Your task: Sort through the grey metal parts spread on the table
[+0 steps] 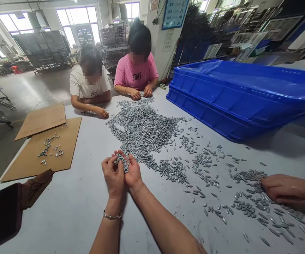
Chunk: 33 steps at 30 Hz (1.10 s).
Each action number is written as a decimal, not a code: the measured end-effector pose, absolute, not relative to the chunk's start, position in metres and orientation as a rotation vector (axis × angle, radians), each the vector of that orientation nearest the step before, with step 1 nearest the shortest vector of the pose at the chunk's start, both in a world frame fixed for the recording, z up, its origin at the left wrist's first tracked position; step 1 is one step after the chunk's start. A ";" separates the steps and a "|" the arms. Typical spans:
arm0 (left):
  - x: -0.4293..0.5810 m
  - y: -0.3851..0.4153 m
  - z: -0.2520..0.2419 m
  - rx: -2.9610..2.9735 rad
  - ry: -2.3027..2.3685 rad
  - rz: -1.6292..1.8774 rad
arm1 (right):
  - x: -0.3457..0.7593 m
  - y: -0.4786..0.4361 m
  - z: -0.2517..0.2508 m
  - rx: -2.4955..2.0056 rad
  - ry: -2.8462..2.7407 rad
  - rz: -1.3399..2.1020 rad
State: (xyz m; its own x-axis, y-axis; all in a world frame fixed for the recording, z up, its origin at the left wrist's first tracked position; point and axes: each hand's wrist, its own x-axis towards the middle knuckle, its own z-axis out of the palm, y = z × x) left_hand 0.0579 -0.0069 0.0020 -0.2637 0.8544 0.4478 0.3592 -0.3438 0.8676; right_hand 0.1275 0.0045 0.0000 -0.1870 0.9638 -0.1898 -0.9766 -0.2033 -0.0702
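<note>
My left hand (113,175), with a bangle at its wrist, and my right hand (133,173) are cupped together above the white table. Between them lies a heap of small silver spindle-shaped metal pieces (123,162), held by the fingers of both hands. Just beyond my fingertips spreads a large pile of the same silver pieces (147,127). Looser clusters (175,171) trail from it toward the right. The undersides of my hands are hidden.
Two co-workers (136,72) lean over the far side, hands at the pieces. Another person's hand (287,187) touches a cluster at right. Stacked blue crates (234,102) stand back right. Cardboard sheets (62,151) lie left, some pieces on one. A phone (5,215) is at lower left.
</note>
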 end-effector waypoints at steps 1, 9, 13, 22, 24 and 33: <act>0.057 -0.008 0.003 1.718 1.557 1.614 | 0.127 0.004 -0.001 -0.218 0.069 1.772; 0.055 -0.005 0.009 2.162 1.605 1.492 | 0.127 0.006 0.000 -0.202 0.045 1.745; 0.054 -0.004 0.007 2.139 1.594 1.460 | 0.129 0.008 0.001 -0.243 0.010 1.672; 0.057 -0.004 0.010 2.022 1.615 1.348 | 0.126 0.008 0.000 -0.306 -0.013 1.689; 0.056 -0.003 0.010 2.065 1.638 1.302 | 0.124 0.007 0.001 -0.328 -0.034 1.683; 0.048 0.001 0.007 2.138 1.637 1.145 | 0.120 0.004 0.002 -0.326 0.019 1.709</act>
